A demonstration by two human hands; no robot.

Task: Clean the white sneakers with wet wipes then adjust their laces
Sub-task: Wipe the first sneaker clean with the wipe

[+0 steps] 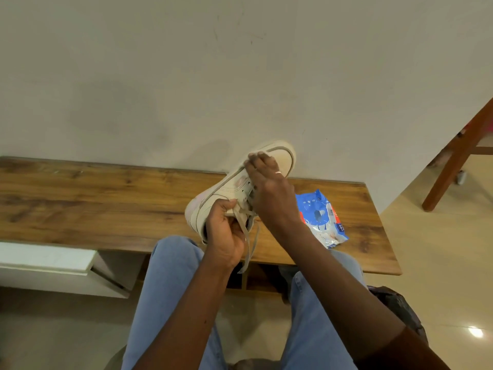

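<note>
Head view: 1 sneaker (226, 186) is held over the tabletop (80, 204), heel toward the person and toe pointing away toward the wall. The left hand (226, 232) grips the heel collar. The right hand (269, 190), nearer the toe, covers the laces (249, 236); whether it pinches anything is unclear.

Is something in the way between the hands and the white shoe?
No, nothing visible is. The left hand grips the sneaker at its opening, and the right hand lies over its front. The wipes pack sits on the table off to the right, not between them.
</note>
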